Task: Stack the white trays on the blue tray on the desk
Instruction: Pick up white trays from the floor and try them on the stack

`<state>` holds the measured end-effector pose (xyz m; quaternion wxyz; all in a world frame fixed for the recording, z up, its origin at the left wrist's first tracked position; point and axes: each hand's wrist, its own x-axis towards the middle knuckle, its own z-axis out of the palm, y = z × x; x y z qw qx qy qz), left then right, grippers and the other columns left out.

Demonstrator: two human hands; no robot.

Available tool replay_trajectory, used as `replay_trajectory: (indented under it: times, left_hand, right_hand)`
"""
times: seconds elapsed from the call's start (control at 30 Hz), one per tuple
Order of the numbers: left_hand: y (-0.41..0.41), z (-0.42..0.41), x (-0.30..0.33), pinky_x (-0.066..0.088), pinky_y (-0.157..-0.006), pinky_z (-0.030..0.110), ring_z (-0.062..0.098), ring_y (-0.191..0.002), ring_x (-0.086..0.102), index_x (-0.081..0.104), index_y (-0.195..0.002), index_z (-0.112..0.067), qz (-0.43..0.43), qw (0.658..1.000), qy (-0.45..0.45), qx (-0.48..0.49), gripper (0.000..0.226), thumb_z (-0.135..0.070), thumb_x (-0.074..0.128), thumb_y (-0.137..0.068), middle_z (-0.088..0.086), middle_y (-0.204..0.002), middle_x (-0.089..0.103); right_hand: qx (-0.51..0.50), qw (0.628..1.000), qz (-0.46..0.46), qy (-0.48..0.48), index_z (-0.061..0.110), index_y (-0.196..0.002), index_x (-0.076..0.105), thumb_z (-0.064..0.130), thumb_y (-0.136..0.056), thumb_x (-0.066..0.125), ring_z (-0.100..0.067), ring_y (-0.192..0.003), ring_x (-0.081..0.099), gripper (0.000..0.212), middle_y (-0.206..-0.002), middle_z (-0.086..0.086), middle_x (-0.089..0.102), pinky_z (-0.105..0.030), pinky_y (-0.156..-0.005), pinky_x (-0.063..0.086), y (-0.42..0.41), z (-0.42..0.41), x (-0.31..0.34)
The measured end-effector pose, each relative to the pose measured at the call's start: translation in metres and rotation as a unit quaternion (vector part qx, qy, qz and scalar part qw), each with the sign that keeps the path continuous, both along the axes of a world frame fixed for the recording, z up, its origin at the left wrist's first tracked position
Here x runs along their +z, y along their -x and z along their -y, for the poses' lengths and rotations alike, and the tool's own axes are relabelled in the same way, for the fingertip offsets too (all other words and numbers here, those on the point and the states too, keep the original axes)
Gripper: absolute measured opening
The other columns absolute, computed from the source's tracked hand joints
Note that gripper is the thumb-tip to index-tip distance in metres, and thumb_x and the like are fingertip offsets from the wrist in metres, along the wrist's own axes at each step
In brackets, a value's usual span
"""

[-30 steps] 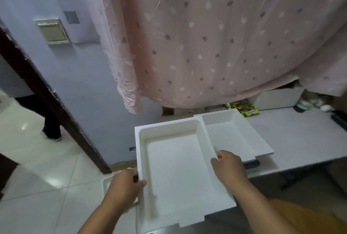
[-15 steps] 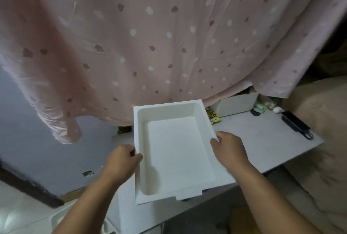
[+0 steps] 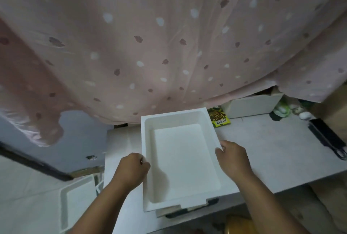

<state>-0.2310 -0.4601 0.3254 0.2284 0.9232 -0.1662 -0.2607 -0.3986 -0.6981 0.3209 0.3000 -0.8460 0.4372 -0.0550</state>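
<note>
You have two hands on one white tray (image 3: 183,156): your left hand (image 3: 131,170) curls closed over its left rim and your right hand (image 3: 233,160) is closed on its right rim, so each grip is holding that same tray. It sits over the near part of the counter (image 3: 272,151), on top of a stack. Under its near edge you can count one more white tray edge (image 3: 169,212), and below that a dark strip, the blue tray (image 3: 212,201), mostly hidden; whether the top tray rests fully on the stack or is just above it cannot be told. A third white tray (image 3: 75,205) lies on the floor (image 3: 28,196) to your left, apart from the counter. At the back of the counter there is one green and yellow packet (image 3: 218,116), touching or just behind the top tray's far right corner; it carries yellow lettering that looks like "Plu" and a small white label with marks too small to read. Beside it stands one white box (image 3: 251,106), partly under the pink spotted curtain (image 3: 169,36). Further right lie one small white rounded object (image 3: 305,116) and one long black object (image 3: 327,138) near the counter's right edge.
</note>
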Motion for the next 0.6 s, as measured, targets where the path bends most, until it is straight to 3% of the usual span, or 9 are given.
replay_trajectory:
  times: [0.1,0.27,0.4,0.6]
  left_hand:
    - [0.009,0.008,-0.009,0.030,-0.043,0.021,0.012,-0.049,0.046,0.045,-0.055,-0.016,-0.027,0.999,-0.012,0.033,0.032,-0.015,0.055,-0.085,-0.004,-0.054,0.052]
    - [0.018,0.018,-0.023,0.035,-0.047,0.023,0.015,-0.053,0.047,0.053,-0.060,-0.012,-0.047,0.996,-0.033,0.061,0.027,-0.016,0.052,-0.087,0.000,-0.060,0.056]
    - [0.022,0.020,-0.033,0.036,-0.048,0.021,0.011,-0.056,0.053,0.062,-0.069,-0.014,-0.040,0.996,-0.046,0.058,0.029,-0.023,0.050,-0.094,-0.003,-0.064,0.061]
    - [0.021,0.021,-0.044,0.037,-0.049,0.018,0.006,-0.060,0.054,0.064,-0.075,-0.020,-0.031,0.996,-0.055,0.065,0.023,-0.027,0.054,-0.095,-0.004,-0.071,0.063]
  right_hand:
    - [0.014,0.999,-0.025,-0.040,0.010,-0.076,0.066,0.021,-0.092,0.053,-0.013,-0.061,0.060,0.024,-0.065,0.004,0.065,-0.026,-0.051,0.043,-0.001,0.016,-0.021]
    - [0.032,0.997,-0.052,-0.041,0.014,-0.057,0.034,0.017,-0.090,0.053,-0.017,-0.051,0.039,0.038,-0.053,0.001,0.042,-0.028,-0.048,0.026,-0.008,0.034,-0.040]
    - [0.039,0.996,-0.059,-0.046,0.014,-0.056,0.036,0.017,-0.088,0.053,-0.018,-0.050,0.042,0.036,-0.053,0.001,0.045,-0.027,-0.047,0.028,-0.015,0.043,-0.051]
    - [0.039,0.998,-0.030,-0.044,0.016,-0.057,0.025,0.014,-0.085,0.054,-0.017,-0.050,0.028,0.041,-0.054,0.001,0.030,-0.028,-0.051,0.023,-0.016,0.043,-0.063]
